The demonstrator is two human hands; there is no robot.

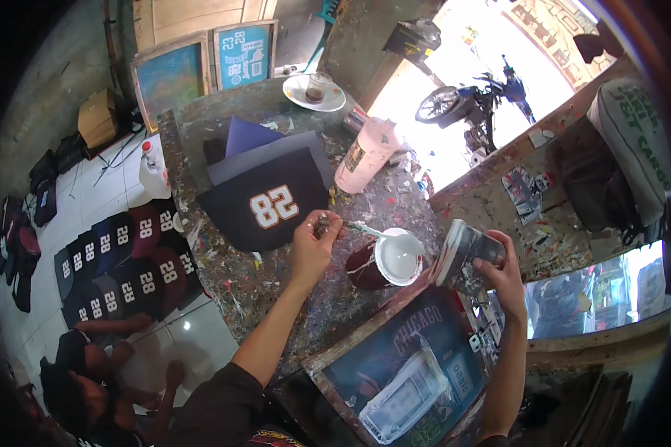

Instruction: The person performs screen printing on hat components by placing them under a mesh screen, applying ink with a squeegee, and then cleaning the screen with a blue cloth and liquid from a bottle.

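Observation:
My left hand point(314, 246) is closed around the handle of a thin, paint-smeared stirring tool point(365, 228). The tool's white-coated end reaches over the rim of a dark red tub point(361, 270), which has white paint point(404, 259) inside. To the right of the tub, my right hand point(505, 274) grips a wide, dark squeegee point(462, 257) with whitish paint along one edge. Below both lies a wood-framed printing screen point(322, 363), its mesh partly covered with white paint. Left of the tub, a dark fabric piece point(235, 208) bears a white and orange print.
A pink-stained plastic bottle point(361, 160) and a plate point(294, 83) with a glass stand farther back on the paint-splattered table point(276, 287). Printed dark pieces point(130, 294) cover part of the floor at left, where another person point(89, 380) sits. A motorbike point(477, 104) is outside the doorway.

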